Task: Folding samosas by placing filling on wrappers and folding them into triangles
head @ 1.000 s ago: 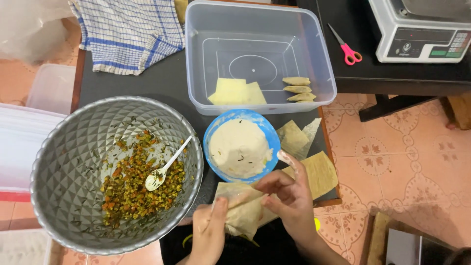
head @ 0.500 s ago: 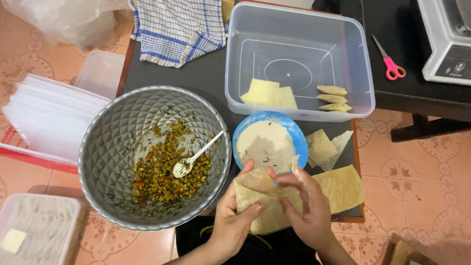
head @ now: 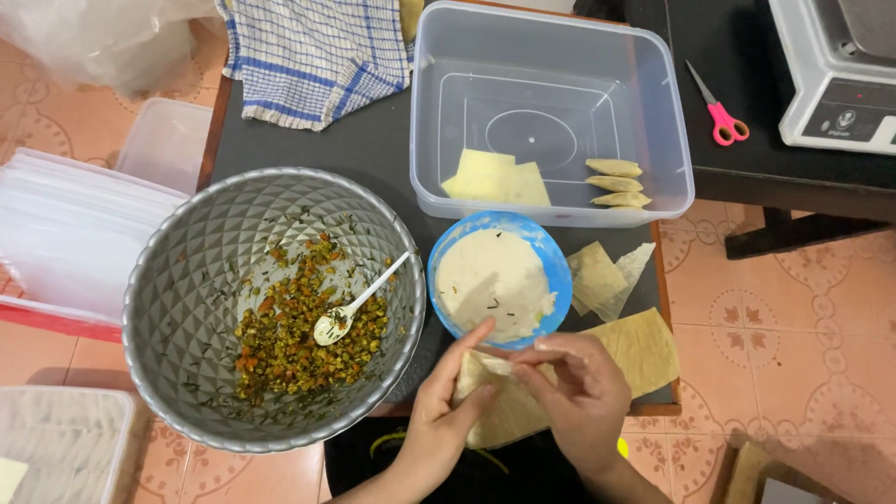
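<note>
Fingers [head: 546, 359] of both hands folding thin, pale, floppy pastry sheet [head: 499, 411]

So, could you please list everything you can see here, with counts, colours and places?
metal bowl: one, grey, left, holding yellow-green filling
spoon: one, white, in the filling
paste bowl: one, blue, centre, pale paste inside
tub: one, clear, top centre, holding yellow sheets and three folded pastries
wrappers: several, tan, right of the paste bowl
cloth: one, blue-white check, top
scissors: one, pink handles, top right
scale: one, white, top right corner
lids: stack, clear, far left
left hand: holds a wrapper
right hand: fingers pinching that wrapper
</note>
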